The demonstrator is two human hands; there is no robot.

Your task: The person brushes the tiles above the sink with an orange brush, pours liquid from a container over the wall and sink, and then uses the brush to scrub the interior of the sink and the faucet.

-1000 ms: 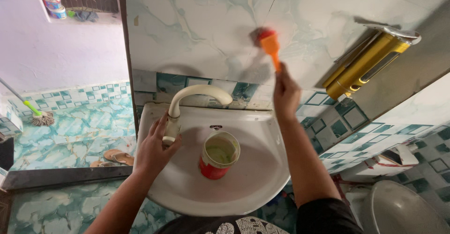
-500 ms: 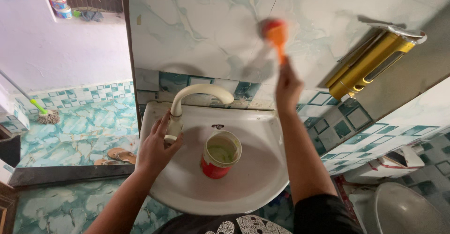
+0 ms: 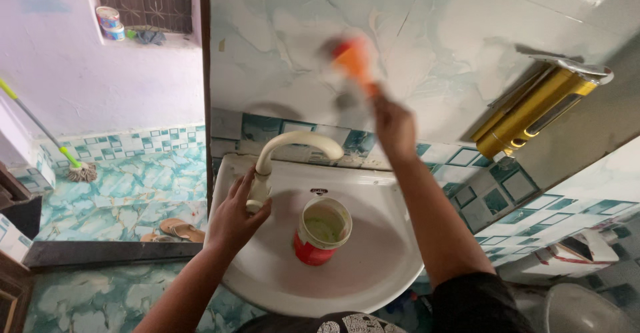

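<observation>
An orange brush, blurred, is being pressed against the marbled wall tile above the sink; its handle is being gripped in the clenched right hand. Open tile is lying to the left and above the brush, up to a dark vertical edge where the wall ends. To the right, a gold dispenser is being carried slantwise on the wall, well apart from the brush.

Below, a cream tap is arching over the white sink, and its base is being grasped by the left hand, fingers wrapped around it. A red tub with a pale rim and greenish contents is standing upright in the basin, just beside that hand. Bare basin is showing to the tub's right and front.

Farther left, a mop and sandals are lying on the floor, and two round tins are sitting on a high ledge.
</observation>
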